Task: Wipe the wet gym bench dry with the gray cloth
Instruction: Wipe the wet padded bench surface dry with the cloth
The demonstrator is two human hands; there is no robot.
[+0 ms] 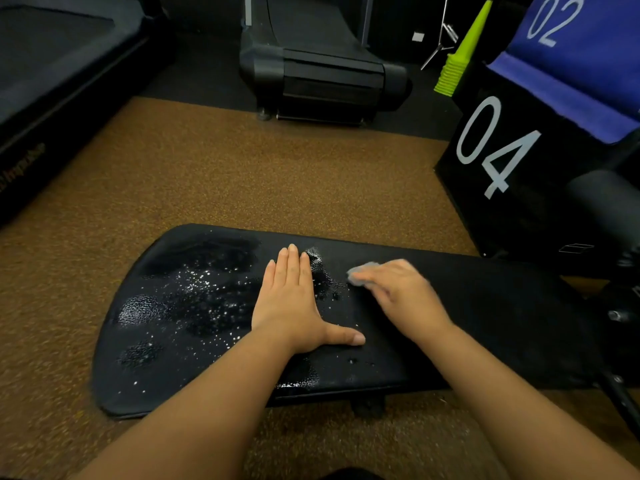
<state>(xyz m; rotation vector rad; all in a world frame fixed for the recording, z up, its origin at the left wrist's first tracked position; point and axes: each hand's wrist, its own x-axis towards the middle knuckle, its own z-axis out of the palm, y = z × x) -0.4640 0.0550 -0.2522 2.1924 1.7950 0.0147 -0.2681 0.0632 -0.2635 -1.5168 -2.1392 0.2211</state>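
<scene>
The black padded gym bench [485, 306] lies across the lower middle of the view. Its left half glistens with water drops and wet patches [194, 299]; the right half looks matte. My left hand [294, 299] rests flat on the pad near its middle, fingers together and thumb spread out. Just to its right, my right hand [401, 292] presses the gray cloth [360, 273] onto the pad. Only a small bunched edge of the cloth shows past the fingertips; the hand is motion-blurred.
Brown speckled rubber floor [242, 174] surrounds the bench. A black box marked 04 [502, 150] with a blue one marked 02 [581, 57] stands at right, beside stacked green cones [460, 53]. A curved treadmill [322, 71] sits behind, another machine [52, 71] at left.
</scene>
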